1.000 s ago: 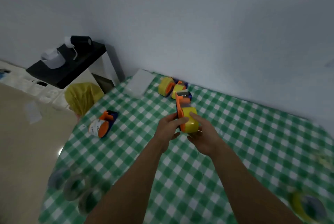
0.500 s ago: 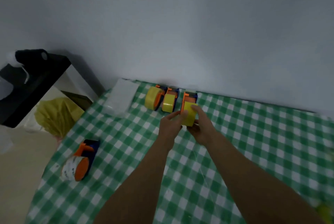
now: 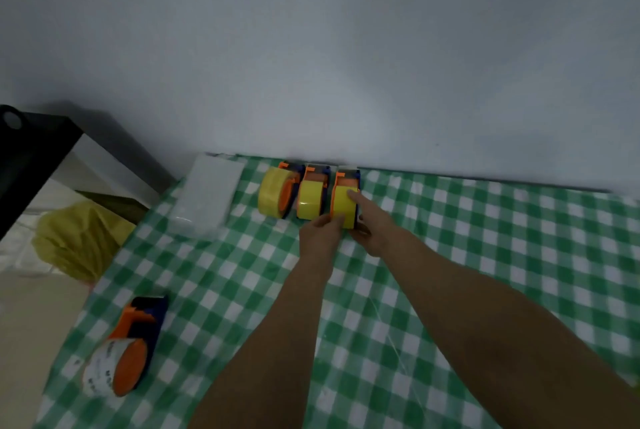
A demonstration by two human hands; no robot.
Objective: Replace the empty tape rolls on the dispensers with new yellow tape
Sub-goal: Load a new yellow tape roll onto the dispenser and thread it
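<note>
Fingers (image 3: 353,196) of both my hands hold the yellow tape dispenser (image 3: 345,201), left hand (image 3: 320,232) at its front, right hand (image 3: 372,226) on top | it's on the desk (image 3: 485,255) by the wall, third in a row | white-roll dispenser (image 3: 123,349) sits apart, near left

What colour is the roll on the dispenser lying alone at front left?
White with dark print, on an orange hub; head view.

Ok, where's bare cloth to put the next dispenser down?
Free: checked cloth right of the dispenser in both hands, along the wall, and the stretch between the left arm and the white-roll dispenser. Crowded: far edge from the clear box to the two yellow-taped dispensers.
</note>
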